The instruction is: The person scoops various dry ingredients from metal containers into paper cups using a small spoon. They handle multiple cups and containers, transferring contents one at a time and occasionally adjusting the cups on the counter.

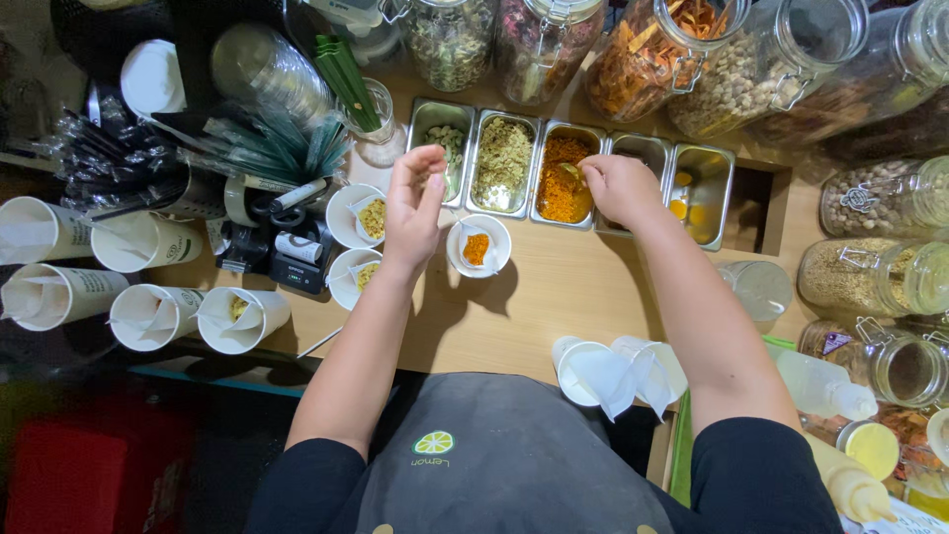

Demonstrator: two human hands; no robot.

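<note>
While the right hand (618,188) pinches at the orange shreds in the middle tray (563,178), fingertips drawn narrow, whether it grips a small spoon cannot be told. Left hand (415,203) hovers above the cup (478,245), fingers loosely curled, holding nothing visible. That cup already carries orange filling in its paper liner. Two cups (358,216) beside it hold yellowish filling. Lined cups (148,314) at far left look mostly unfilled.

Bare tabletop (554,307) lies open between the forearms, below the small white cup (478,244). Metal trays (573,173) and tall glass jars (732,69) wall off the far edge. Paper cups (148,311) crowd the left; bottles (825,388) and jars block the right.
</note>
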